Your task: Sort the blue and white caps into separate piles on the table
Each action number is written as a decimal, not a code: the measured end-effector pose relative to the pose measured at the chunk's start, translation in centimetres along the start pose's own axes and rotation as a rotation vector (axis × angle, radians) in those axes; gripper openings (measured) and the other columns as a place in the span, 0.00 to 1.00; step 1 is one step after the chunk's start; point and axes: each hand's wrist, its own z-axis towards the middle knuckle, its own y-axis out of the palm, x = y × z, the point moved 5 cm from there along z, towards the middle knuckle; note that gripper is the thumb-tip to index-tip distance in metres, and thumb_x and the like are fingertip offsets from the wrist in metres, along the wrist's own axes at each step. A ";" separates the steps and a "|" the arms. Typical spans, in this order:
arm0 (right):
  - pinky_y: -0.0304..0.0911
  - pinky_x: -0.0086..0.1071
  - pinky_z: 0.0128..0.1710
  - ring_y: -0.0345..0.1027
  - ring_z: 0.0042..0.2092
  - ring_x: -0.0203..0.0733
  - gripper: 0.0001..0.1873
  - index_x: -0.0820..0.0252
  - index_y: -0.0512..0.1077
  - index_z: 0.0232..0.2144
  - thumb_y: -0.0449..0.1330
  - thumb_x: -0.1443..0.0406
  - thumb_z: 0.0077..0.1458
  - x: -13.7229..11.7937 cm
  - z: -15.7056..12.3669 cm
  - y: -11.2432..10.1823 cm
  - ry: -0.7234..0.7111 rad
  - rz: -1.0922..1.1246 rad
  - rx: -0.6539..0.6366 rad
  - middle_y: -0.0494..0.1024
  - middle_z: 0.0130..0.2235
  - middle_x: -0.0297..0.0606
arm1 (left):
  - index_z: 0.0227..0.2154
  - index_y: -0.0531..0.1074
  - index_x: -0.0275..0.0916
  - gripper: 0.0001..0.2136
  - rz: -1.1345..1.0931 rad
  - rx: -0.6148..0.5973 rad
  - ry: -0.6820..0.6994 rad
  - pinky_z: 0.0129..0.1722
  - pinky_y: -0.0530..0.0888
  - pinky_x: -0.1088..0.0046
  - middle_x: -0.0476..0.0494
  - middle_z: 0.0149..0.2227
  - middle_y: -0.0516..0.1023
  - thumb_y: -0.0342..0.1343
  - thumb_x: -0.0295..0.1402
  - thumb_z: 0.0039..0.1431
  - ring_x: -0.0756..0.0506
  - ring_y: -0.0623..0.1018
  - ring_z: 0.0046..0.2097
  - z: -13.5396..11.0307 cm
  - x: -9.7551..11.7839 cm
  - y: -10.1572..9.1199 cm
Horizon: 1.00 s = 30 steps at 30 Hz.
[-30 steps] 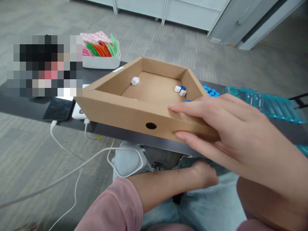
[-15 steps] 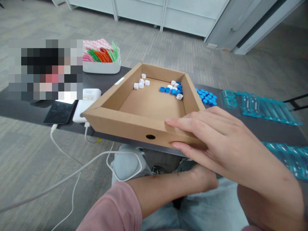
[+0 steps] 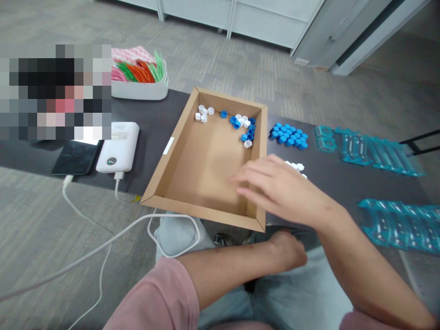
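Note:
My right hand (image 3: 275, 185) hovers over the near right corner of a shallow cardboard box (image 3: 202, 211), fingers stretched and apart, holding nothing. The box lies flat on the dark table. Inside, a few white hexagonal caps (image 3: 204, 111) sit in the far left corner. Blue hexagonal caps (image 3: 250, 133) mixed with white ones gather along the far right side. My left hand (image 3: 288, 251) rests on my lap below the table edge, its fingers curled in; whatever they may hold is hidden.
Rows of blue caps (image 3: 288, 135) and white caps (image 3: 296, 166) lie right of the box. Teal clear plastic packs (image 3: 381, 156) spread farther right. Leftward are a white power bank (image 3: 120, 146), a phone (image 3: 77, 158), a white basket (image 3: 144, 89) and loose cables (image 3: 137, 222).
The box's near side has come down from a tilt to lie flat on the table. My right hand has let go of its edge. Caps inside have shifted slightly.

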 end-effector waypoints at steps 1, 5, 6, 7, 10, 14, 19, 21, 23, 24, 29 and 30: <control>0.72 0.52 0.53 0.86 0.54 0.56 0.13 0.53 0.83 0.55 0.58 0.60 0.86 1.6 0.9 -0.6 0.073 -0.088 0.005 0.92 0.53 0.44 | 0.33 0.90 0.43 0.06 -0.019 -0.100 0.126 0.41 0.76 0.63 0.39 0.37 0.89 0.70 0.31 0.67 0.41 0.86 0.40 -0.3 0.5 1.2; 0.71 0.56 0.57 0.82 0.60 0.67 0.09 0.54 0.86 0.52 0.66 0.65 0.75 7.4 4.4 -0.5 0.356 -0.418 -0.159 0.92 0.57 0.50 | 0.38 0.91 0.34 0.13 -0.008 -0.379 0.413 0.44 0.73 0.61 0.28 0.40 0.89 0.60 0.19 0.71 0.42 0.86 0.38 -1.7 1.6 3.8; 0.70 0.56 0.58 0.81 0.60 0.68 0.08 0.54 0.86 0.50 0.67 0.65 0.73 8.4 5.1 0.0 0.382 -0.464 -0.216 0.92 0.55 0.50 | 0.39 0.91 0.33 0.14 0.007 -0.386 0.414 0.44 0.72 0.59 0.27 0.38 0.88 0.59 0.19 0.71 0.41 0.85 0.37 -1.7 1.6 3.9; 0.69 0.56 0.59 0.81 0.60 0.68 0.06 0.55 0.87 0.48 0.69 0.66 0.71 9.2 5.7 0.6 0.382 -0.499 -0.254 0.93 0.53 0.50 | 0.39 0.91 0.33 0.14 0.016 -0.387 0.412 0.43 0.72 0.59 0.28 0.37 0.86 0.58 0.19 0.71 0.41 0.83 0.35 -1.6 1.7 3.9; 0.65 0.56 0.62 0.79 0.58 0.68 0.03 0.57 0.87 0.42 0.72 0.67 0.67 10.4 6.7 2.1 0.334 -0.548 -0.273 0.91 0.47 0.52 | 0.40 0.91 0.30 0.15 0.022 -0.397 0.418 0.41 0.71 0.60 0.29 0.35 0.85 0.57 0.18 0.72 0.42 0.81 0.33 -1.2 1.9 3.8; 0.60 0.54 0.64 0.79 0.56 0.63 0.04 0.57 0.87 0.43 0.71 0.67 0.68 10.2 7.2 3.6 0.284 -0.398 -0.222 0.90 0.45 0.49 | 0.41 0.91 0.30 0.14 0.019 -0.396 0.424 0.39 0.72 0.60 0.29 0.36 0.85 0.58 0.18 0.72 0.41 0.82 0.34 -1.0 2.1 3.8; 0.67 0.47 0.60 0.80 0.55 0.55 0.13 0.54 0.87 0.54 0.63 0.66 0.77 7.8 6.7 3.1 0.174 -0.039 -0.153 0.89 0.51 0.45 | 0.34 0.88 0.31 0.13 0.026 -0.353 0.425 0.37 0.72 0.61 0.33 0.30 0.80 0.60 0.18 0.71 0.42 0.80 0.31 -1.1 2.0 4.3; 0.72 0.47 0.59 0.80 0.56 0.55 0.16 0.52 0.86 0.61 0.61 0.65 0.80 7.7 5.4 1.5 0.180 0.104 -0.025 0.87 0.54 0.45 | 0.34 0.88 0.32 0.13 0.023 -0.352 0.418 0.37 0.71 0.62 0.32 0.31 0.82 0.60 0.18 0.71 0.42 0.81 0.31 -1.0 1.8 4.5; 0.77 0.48 0.57 0.81 0.55 0.55 0.16 0.50 0.85 0.63 0.64 0.60 0.81 8.8 2.9 -0.5 0.221 0.228 0.146 0.84 0.56 0.45 | 0.35 0.89 0.33 0.11 0.020 -0.369 0.411 0.36 0.70 0.64 0.30 0.35 0.85 0.62 0.19 0.71 0.43 0.82 0.33 -0.8 1.7 4.8; 0.79 0.48 0.57 0.81 0.54 0.54 0.15 0.48 0.85 0.63 0.66 0.57 0.80 9.7 1.2 -1.4 0.252 0.285 0.234 0.83 0.56 0.44 | 0.36 0.89 0.33 0.10 0.023 -0.383 0.408 0.37 0.69 0.64 0.30 0.37 0.87 0.64 0.20 0.71 0.43 0.83 0.34 -0.8 1.6 5.0; 0.88 0.49 0.54 0.86 0.52 0.52 0.22 0.43 0.84 0.56 0.80 0.46 0.67 15.3 -10.3 -2.3 0.523 0.477 0.624 0.82 0.55 0.40 | 0.44 0.91 0.35 0.13 0.027 -0.285 0.442 0.42 0.72 0.64 0.28 0.44 0.90 0.60 0.22 0.78 0.41 0.89 0.44 -1.7 1.4 4.3; 0.89 0.50 0.53 0.87 0.51 0.53 0.23 0.43 0.83 0.55 0.80 0.45 0.65 16.2 -12.8 -1.7 0.593 0.496 0.671 0.83 0.53 0.40 | 0.45 0.91 0.35 0.13 0.034 -0.271 0.453 0.43 0.73 0.64 0.28 0.45 0.91 0.60 0.22 0.78 0.40 0.90 0.46 -2.0 1.3 4.1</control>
